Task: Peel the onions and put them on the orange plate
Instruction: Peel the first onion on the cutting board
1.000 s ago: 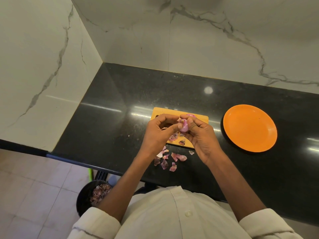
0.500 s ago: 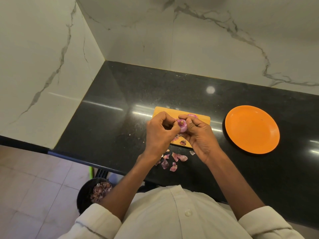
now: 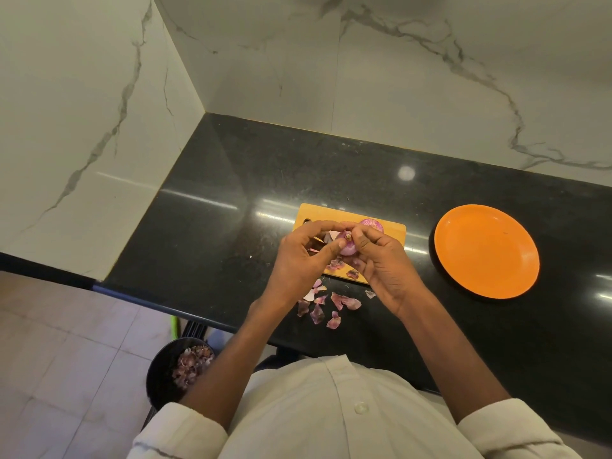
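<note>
A small purple onion [image 3: 347,248] is held above the wooden cutting board [image 3: 394,231]. My left hand [image 3: 301,263] grips it from the left with thumb and fingers. My right hand [image 3: 384,260] pinches it at its top from the right. Behind my hands a second onion [image 3: 372,224] lies on the board with its cut face up. The orange plate [image 3: 485,250] sits on the black counter to the right with nothing on it.
Several loose purple skins [image 3: 326,304] lie on the counter in front of the board and some on the board. A black bin [image 3: 180,369] with onion skins stands on the floor below the counter edge. Marble walls close the back and left.
Both hands stay together on the onion over the board; the fingers have shifted slightly around it. The view has drifted a little.
</note>
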Demonstrator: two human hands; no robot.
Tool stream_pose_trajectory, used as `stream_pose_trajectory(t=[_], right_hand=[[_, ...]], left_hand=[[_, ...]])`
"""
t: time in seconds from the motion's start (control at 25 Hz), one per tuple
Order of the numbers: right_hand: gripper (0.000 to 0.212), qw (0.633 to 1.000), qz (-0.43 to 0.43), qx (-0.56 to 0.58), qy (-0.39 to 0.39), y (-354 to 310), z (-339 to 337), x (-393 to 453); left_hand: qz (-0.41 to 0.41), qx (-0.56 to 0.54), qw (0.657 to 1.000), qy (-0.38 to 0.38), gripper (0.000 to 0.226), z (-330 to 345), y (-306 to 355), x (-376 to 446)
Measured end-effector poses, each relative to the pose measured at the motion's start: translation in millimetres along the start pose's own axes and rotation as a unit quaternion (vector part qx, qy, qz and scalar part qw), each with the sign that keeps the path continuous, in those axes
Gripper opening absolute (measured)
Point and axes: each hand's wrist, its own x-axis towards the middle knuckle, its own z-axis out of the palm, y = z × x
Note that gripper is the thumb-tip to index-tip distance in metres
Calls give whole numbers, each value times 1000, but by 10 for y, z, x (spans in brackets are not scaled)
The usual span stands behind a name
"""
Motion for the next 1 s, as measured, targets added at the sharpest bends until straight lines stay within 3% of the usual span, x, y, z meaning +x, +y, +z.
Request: stream_pose_trajectory(t=[0.36, 0.44, 0.72, 1.0], right_hand=[[30, 997, -20, -74, 28, 109, 9, 37], [31, 996, -29, -80, 25, 123, 16, 28], [27, 999, -12, -19, 27, 63, 21, -10], [27, 999, 3, 40, 23, 63, -4, -50]], left_hand=[[70, 96, 990, 71, 13, 14, -56, 14], [54, 104, 988, 103, 8, 93, -25, -5], [-71, -64, 987, 132, 6, 132, 15, -21], [-106, -118, 986, 55, 24, 104, 0, -59]])
